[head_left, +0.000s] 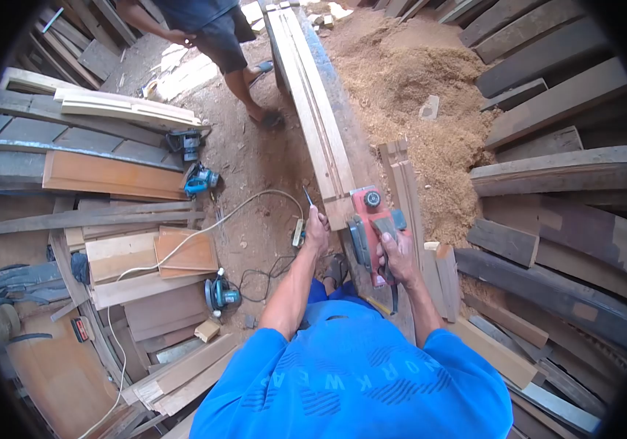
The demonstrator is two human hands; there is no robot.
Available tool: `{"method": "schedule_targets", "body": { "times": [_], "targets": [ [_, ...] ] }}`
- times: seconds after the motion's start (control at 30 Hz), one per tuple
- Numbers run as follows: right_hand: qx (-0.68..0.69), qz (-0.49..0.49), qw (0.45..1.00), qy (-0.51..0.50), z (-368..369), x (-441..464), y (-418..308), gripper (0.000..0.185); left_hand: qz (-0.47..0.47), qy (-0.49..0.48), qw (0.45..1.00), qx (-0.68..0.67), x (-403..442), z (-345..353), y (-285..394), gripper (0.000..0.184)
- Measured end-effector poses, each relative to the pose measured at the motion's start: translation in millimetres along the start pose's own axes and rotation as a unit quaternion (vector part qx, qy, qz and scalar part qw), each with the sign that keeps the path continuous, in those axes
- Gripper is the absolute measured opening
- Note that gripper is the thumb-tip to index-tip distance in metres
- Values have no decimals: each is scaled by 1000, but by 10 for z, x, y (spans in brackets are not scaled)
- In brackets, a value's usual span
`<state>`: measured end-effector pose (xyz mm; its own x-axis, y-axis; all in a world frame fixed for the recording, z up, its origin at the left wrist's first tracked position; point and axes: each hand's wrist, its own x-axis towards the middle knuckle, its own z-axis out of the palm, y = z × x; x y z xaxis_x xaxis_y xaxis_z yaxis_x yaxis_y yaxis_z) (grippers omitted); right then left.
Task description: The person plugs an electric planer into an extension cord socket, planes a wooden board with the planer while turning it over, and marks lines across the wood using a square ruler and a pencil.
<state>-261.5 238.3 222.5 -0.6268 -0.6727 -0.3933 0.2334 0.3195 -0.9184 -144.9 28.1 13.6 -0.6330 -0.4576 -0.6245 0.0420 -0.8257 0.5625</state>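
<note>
My right hand (400,256) is closed round the rear grip of a red electric planer (367,201), which has a black knob at its front. The planer is over the near end of a long, pale grooved timber (317,124) on a narrow bench; whether its sole touches the wood is hidden. My left hand (318,231), left of the timber's end, is closed on a thin, pointed tool (308,196) with a bluish shaft. Its exact kind is too small to make out. A shorter grooved timber (405,194) lies along the bench's right side.
A person (215,36) stands left of the bench's far end. Teal power tools (200,180) and a circular saw (221,293) lie at left, near a pale cord (204,227). Sawdust (430,132) heaps at right, beside stacked planks (562,168).
</note>
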Motion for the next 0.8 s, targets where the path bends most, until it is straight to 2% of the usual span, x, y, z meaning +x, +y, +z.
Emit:
{"method": "schedule_targets", "body": {
  "times": [0.1, 0.23, 0.27, 0.37, 0.4, 0.5, 0.6, 0.73, 0.8],
  "targets": [
    [15, 10, 1000, 16, -20, 24, -23, 48, -19, 32, 998, -60, -68, 128, 75, 54],
    [11, 9, 1000, 21, -33, 95, -105, 45, -24, 36, 998, -38, 45, 147, -7, 54],
    [8, 5, 1000, 15, -32, 102, -97, 45, -32, -32, 998, -36, 60, 29, 10, 53],
    [4, 13, 1000, -4, -52, 154, -52, 43, -40, -44, 998, -34, 36, -99, 11, 51],
    [7, 19, 1000, -10, -52, 187, -43, 43, -19, 23, 999, -32, -78, -49, 26, 47],
    [0, 20, 1000, -20, -75, 230, 79, 43, 0, 133, 984, 122, -381, -214, 80, 42],
    [-7, 22, 999, -26, -61, 218, 84, 43, -52, 36, 977, 201, -493, -1105, -63, 38],
    [-17, 30, 999, -38, -81, 227, 210, 47, -84, 116, 946, 289, -957, -1046, -97, 27],
    [-16, 42, 998, -40, -78, 242, 247, 49, -118, 132, 945, 275, -1037, -943, -173, 25]
  ]
}}
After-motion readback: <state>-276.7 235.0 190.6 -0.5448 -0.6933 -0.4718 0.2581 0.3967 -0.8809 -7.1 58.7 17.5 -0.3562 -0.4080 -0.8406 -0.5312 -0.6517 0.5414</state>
